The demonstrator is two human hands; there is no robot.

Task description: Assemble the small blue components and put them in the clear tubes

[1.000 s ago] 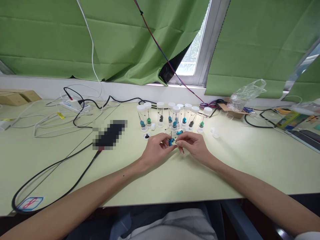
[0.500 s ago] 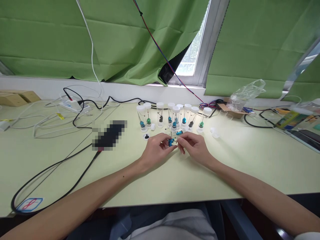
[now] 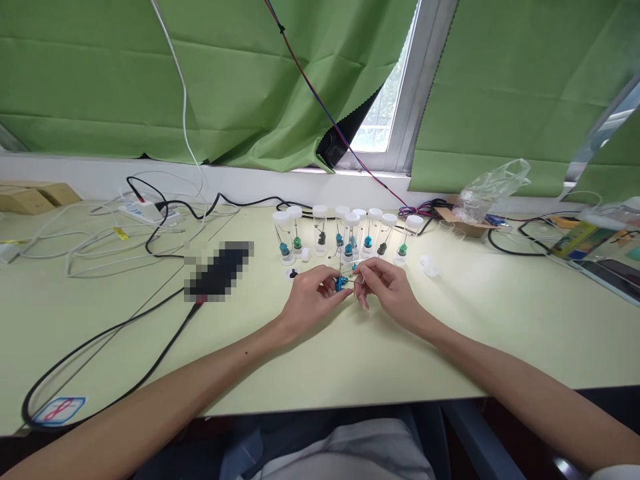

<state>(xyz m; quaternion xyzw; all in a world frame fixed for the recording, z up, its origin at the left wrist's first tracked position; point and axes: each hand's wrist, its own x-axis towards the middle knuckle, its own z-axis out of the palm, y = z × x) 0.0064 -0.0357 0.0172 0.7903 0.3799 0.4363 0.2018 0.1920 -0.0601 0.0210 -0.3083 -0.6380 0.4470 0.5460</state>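
My left hand (image 3: 311,295) is closed, thumb and fingers pinching a small blue figure (image 3: 342,283) just above the table. A thin dark rod stands up from the figure. My right hand (image 3: 393,292) is closed beside it, its fingertips on a thin wire (image 3: 355,282) that reaches toward the blue figure. Another small blue part (image 3: 355,267) shows behind the right fingertips, mostly covered by them. Beyond both hands stand several clear tubes (image 3: 320,233) with white caps, holding blue, green and dark figures. A black piece on a white disc (image 3: 293,274) lies near my left hand.
A white cap (image 3: 429,266) lies right of the tubes. At the left are a blurred dark device (image 3: 220,270) with a black cable, white cords and a power strip (image 3: 150,212). A cardboard box (image 3: 467,225) with a plastic bag stands back right.
The blue part behind my right fingers is more covered now. My right fingertips have shifted slightly, and the wire between the hands shows more clearly. My left hand has barely moved.
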